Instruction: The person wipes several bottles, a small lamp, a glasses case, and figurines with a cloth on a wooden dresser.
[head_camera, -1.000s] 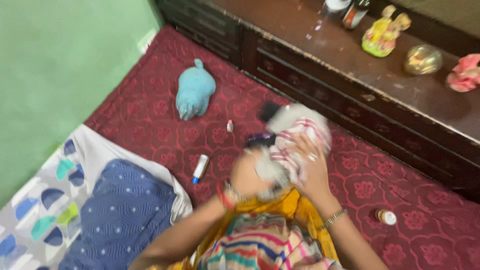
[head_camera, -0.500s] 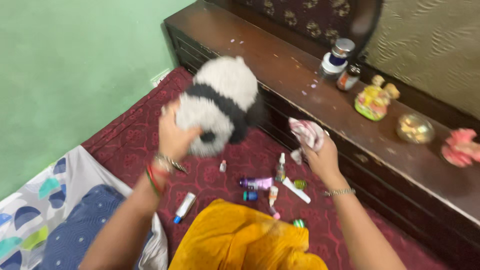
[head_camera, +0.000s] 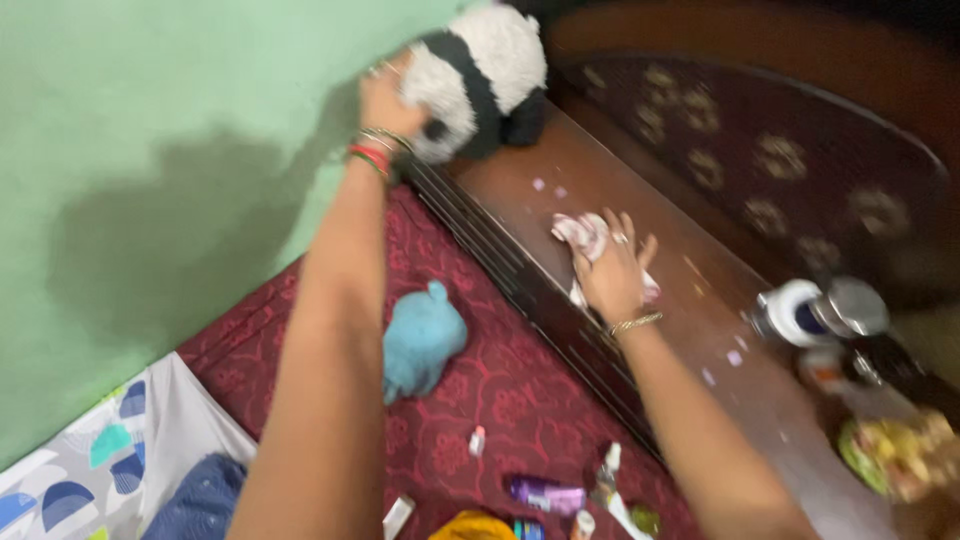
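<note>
My left hand grips a black-and-white panda plush held high at the far left end of the dark wooden headboard shelf, close to the green wall. My right hand presses a crumpled pink-striped white cloth flat onto the shelf top. Bangles circle both wrists. Small pale specks dot the shelf around the cloth.
A teal plush lies on the maroon patterned bedspread. Several small bottles and tubes are scattered near the bottom edge. A white jar, a metal-lidded jar and a yellow figurine stand on the shelf at right. A patterned pillow lies lower left.
My left hand lifted the panda up and away to the shelf's far end. My right hand carried the cloth from mid-air down onto the shelf top. The view swung left.
</note>
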